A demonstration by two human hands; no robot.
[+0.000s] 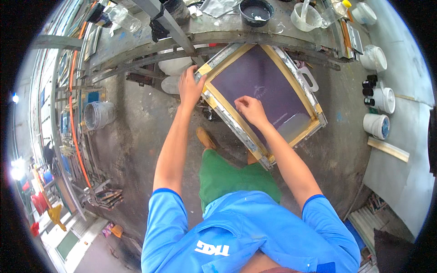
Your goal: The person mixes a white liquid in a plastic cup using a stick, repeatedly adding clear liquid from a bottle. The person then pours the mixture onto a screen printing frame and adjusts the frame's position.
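Observation:
A screen-printing frame [321, 117] with metal bars, tan tape along its inner edges and dark purple mesh [255, 70] tilts in front of me, its far end by the workbench. Small pale markings show on the mesh, and a shiny patch lies near its lower right. My left hand [189, 88] is closed on the frame's left corner, thumb toward the taped bar. Over the mesh, left of its middle, my right hand [250, 109] is curled with its fingertips together. Whether anything sits in those fingers, or whether they touch the mesh, I cannot tell.
On the workbench [209, 38] stand a black bowl [256, 12], a white tub [306, 18] and clear bottles. White buckets [374, 58] line the right wall. A grey bucket [98, 114] and racks of frames are at left. A metal post [169, 27] rises near the bench.

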